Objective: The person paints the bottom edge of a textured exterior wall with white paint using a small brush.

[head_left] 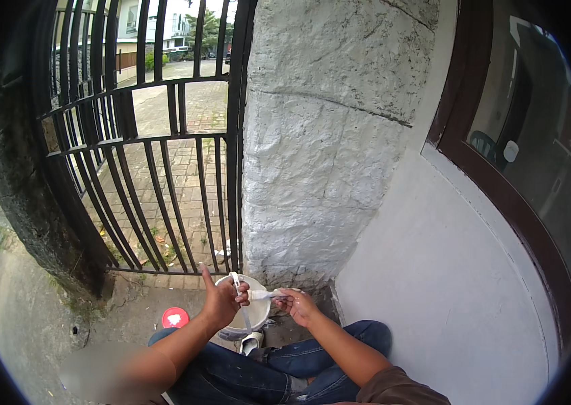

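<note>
The concrete ground (29, 317) carries a white paint bucket (248, 322) and a red lid (175, 317).

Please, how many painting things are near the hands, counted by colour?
White: 3 (bucket, brush in right hand, bucket handle in left hand)
Red: 1 (lid)
Total: 4

- The light is soft daylight, with no hard shadows.
- It comes from the open street behind the gate (157, 155); the sky there is white and washed out.
- The wall (447, 283) and the pillar (312, 148) are evenly bright.
- The window (535, 148) shows pale reflections.
- The fisheye lens bends the bars and the window frame, and the corners are black.
- A blurred patch covers the left forearm (110, 371); the centre is sharp.
</note>
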Tool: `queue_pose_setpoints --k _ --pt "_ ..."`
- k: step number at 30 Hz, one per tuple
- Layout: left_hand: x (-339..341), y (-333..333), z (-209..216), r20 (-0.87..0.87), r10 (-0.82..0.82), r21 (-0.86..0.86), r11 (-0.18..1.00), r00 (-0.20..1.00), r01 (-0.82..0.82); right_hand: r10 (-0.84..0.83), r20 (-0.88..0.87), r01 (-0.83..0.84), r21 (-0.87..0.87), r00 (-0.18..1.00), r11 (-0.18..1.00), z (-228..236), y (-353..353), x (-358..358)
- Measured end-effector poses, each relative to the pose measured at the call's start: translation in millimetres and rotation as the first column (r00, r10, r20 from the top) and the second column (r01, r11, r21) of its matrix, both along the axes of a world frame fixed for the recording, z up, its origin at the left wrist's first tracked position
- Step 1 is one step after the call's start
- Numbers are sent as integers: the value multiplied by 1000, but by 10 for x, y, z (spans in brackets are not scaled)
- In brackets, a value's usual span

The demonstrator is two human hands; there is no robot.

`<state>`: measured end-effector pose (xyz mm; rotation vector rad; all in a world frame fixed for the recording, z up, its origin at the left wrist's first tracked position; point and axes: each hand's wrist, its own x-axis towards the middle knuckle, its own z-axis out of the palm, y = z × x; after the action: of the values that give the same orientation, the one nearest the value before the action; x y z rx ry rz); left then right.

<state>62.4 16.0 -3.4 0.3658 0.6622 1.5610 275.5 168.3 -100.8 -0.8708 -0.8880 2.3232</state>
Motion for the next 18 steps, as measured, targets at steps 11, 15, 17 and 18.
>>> queue_pose_setpoints --k 11,15,17,18 --pt "303 252 302 -580 -147 -363 927 802 -93 -165 169 78 431 972 899 321 276 214" --pt "529 531 658 -429 -160 -311 950 889 21 -385 -39 360 455 922 815 873 529 575" --pt "648 708 894 -323 -134 -188 979 937 75 -487 -188 512 482 853 711 1284 650 790" --pt "690 808 1015 -272 -118 -128 988 955 86 -513 -287 585 484 809 651 1518 753 873"
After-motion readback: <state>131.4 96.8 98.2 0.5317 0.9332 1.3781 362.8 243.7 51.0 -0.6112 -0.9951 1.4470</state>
